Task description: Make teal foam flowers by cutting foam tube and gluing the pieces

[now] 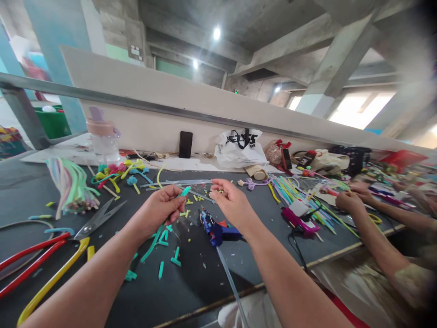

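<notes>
My left hand (168, 203) pinches a short teal pipe cleaner piece (185, 191), its tip pointing up and to the right. My right hand (232, 200) is a little to the right of it, thumb and fingertips drawn together; whatever may be between them is too small to make out. Below my right hand lies a blue glue gun (214, 230), with a long translucent glue stick (230, 275) running from it toward the table's front edge. Under my left hand are cut teal pieces (176, 258) and a longer teal strip (151, 248), some joined in T shapes.
Large scissors (92, 223) lie spread at left, near a pipe cleaner bundle (73, 191) and a water bottle (103, 141). A phone (185, 145) and white bag (239, 148) stand along the back panel. At right are a magenta glue gun (300, 222) and a co-worker's hands (351, 200).
</notes>
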### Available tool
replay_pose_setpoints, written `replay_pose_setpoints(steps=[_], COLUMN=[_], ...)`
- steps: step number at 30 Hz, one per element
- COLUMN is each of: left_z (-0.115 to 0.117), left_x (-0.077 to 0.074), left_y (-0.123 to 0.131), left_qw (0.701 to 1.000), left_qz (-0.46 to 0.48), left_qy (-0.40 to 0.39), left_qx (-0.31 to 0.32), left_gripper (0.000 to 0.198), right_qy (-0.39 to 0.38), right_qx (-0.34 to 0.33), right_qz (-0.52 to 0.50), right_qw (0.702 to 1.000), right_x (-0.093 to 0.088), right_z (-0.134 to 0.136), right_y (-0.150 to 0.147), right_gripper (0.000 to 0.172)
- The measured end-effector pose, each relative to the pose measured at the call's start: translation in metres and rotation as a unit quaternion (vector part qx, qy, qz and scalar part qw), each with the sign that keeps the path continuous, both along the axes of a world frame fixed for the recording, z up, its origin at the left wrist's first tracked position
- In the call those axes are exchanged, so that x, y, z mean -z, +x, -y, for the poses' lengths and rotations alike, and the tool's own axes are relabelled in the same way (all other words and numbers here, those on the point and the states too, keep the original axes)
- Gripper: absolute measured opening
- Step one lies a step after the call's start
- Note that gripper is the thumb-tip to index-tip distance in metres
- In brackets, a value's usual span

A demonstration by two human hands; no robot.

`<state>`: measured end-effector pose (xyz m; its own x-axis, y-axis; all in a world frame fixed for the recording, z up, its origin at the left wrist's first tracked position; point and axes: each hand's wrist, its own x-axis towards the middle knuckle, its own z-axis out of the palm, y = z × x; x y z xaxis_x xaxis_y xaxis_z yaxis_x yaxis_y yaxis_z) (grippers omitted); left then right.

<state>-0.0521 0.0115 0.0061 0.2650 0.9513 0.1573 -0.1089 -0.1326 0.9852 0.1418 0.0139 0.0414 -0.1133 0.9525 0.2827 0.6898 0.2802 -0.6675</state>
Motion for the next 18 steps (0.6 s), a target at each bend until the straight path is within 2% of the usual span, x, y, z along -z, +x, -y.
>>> replay_pose_setpoints(steps=[2,5,8,13,18], left_z=[0.0,0.002,0.005,0.006,0.004], left_x=[-0.001,-0.004,-0.007,-0.006,-0.004], left_y=[-0.001,-0.002,-0.002,-0.004,-0.006], left_qw=[0.999,0.997,0.993,0.98,0.976], left_qz=[0.032,0.071,0.107,0.173,0.182], left_qy=[0.003,-0.011,-0.031,-0.069,-0.092], left_qx=[0.015,0.033,0.048,0.066,0.083], left_gripper=[0.019,0.022,0.024,0.025,0.019], right_qy=[-0.036,-0.086,-0.108,-0.094,-0.052], right_qx=[-0.004,-0.031,-0.057,-0.063,-0.06], right_qz=[0.112,0.204,0.279,0.345,0.354], right_qw=[0.993,0.975,0.952,0.932,0.932], right_x=[0.003,0.012,0.021,0.036,0.044], right_z=[0.001,0.01,0.021,0.028,0.026], right_y=[0.01,0.023,0.032,0.031,0.033], right_gripper=[0.033,0.028,0.035,0.052,0.049])
